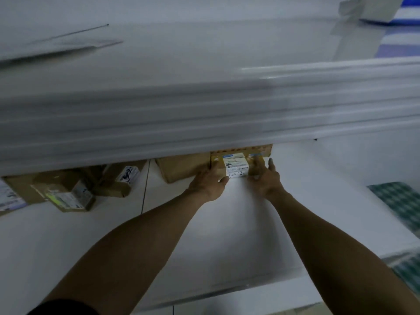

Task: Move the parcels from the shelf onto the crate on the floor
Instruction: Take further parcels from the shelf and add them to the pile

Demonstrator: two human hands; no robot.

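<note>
— Right. What's on my left?
— Loose parcels [66, 194] lie askew at the left end of the shelf [227, 223], well apart from your hands. Leave them for now. A plain brown box [184, 167] sits just left of your target. Can't tell whether the two touch.

— My left hand?
— Your left hand [209, 183] grips the labelled parcel [236, 167] on its left side, thumb at the near bottom corner. The fingers go round the side next to that brown box. Judgement: draw straight toward yourself so the neighbour isn't dragged along.

— And the parcel itself?
— It's on the shelf, far back, with its top tucked under the upper board [204, 121]. The white label faces you. Keep the parcel low as you slide it near. Lift only once it is out from under the board, or you risk knocking the top.

— Right hand?
— Your right hand [263, 180] holds the right side, thumb on the near face, one finger standing up loose. Curl that finger in for an even squeeze. The carton is small and probably light, but pressure from the two sides is all that carries it.

— Then where?
— The crate isn't in view. There's a checked green surface [400, 201] low at the right, and I can't tell what it is. Look before you lower.
</note>
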